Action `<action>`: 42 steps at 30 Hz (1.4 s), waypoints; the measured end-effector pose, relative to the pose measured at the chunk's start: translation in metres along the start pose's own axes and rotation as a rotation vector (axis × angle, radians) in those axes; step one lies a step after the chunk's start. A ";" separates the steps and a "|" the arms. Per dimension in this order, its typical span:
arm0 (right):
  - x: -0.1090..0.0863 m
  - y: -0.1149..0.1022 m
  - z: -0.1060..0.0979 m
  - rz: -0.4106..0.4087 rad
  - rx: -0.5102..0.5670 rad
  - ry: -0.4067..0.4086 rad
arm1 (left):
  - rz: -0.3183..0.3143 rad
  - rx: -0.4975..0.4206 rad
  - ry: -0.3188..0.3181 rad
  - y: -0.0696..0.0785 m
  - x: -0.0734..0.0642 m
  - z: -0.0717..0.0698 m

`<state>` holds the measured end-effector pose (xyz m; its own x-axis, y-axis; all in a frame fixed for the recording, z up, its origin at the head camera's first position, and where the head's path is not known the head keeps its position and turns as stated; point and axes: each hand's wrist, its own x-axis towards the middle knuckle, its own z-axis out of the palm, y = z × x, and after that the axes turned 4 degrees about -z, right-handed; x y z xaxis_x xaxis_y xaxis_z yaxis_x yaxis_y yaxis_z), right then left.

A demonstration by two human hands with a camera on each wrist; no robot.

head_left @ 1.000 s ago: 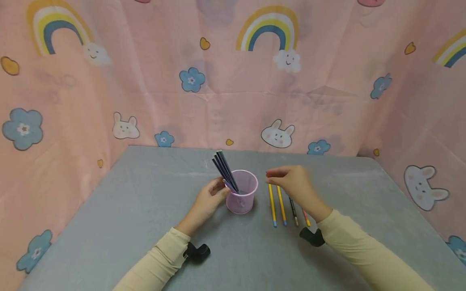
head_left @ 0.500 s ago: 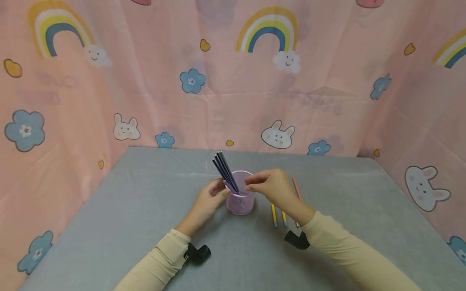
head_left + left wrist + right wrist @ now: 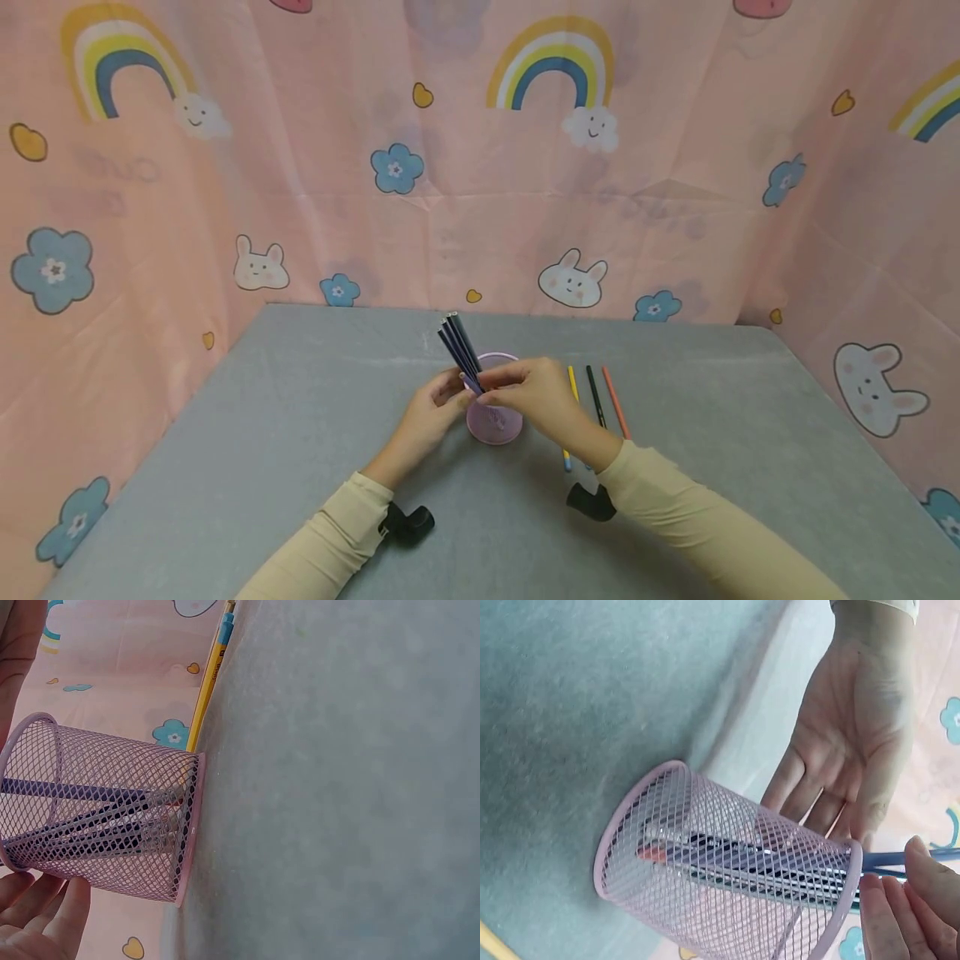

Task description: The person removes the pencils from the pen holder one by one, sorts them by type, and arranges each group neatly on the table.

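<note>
A pink mesh pencil cup (image 3: 495,427) stands on the grey table, its wire wall see-through in both wrist views. Several dark pencils (image 3: 456,340) lean out over its left rim; their lower ends show through the mesh (image 3: 124,832). My left hand (image 3: 429,410) holds the cup from the left, thumb up by the rim and fingers along its side (image 3: 847,742). Over the opening, my right hand (image 3: 534,387) has thumb and fingertips brought together at the dark pencils, just above the rim. The right wrist view shows its thumb (image 3: 934,874) overlapping a blue pencil (image 3: 885,859).
Right of the cup lies a row of pencils: a yellow one (image 3: 573,382), a black one (image 3: 595,395) and an orange-red one (image 3: 615,400). Another yellow pencil is mostly hidden under my right hand. Behind the table hangs a pink printed curtain (image 3: 465,225).
My right hand has moved left from above the pencil row, across the cup's opening, to the dark pencils. The left hand, cup and dark pencils stay put.
</note>
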<state>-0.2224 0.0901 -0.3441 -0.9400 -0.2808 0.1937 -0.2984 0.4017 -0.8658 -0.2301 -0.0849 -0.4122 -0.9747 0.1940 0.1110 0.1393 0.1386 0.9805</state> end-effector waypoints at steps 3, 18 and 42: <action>0.000 -0.001 0.003 -0.011 -0.018 0.017 | -0.007 0.003 -0.001 0.001 -0.001 0.000; -0.001 -0.001 0.009 -0.084 -0.047 0.045 | -0.011 0.004 -0.006 -0.003 -0.001 -0.001; 0.003 -0.019 -0.015 -0.120 0.022 0.118 | -0.007 0.019 -0.005 -0.002 0.001 0.000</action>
<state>-0.2223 0.0943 -0.3203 -0.9110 -0.2207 0.3483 -0.4074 0.3519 -0.8427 -0.2313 -0.0850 -0.4141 -0.9747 0.1982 0.1029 0.1355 0.1582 0.9781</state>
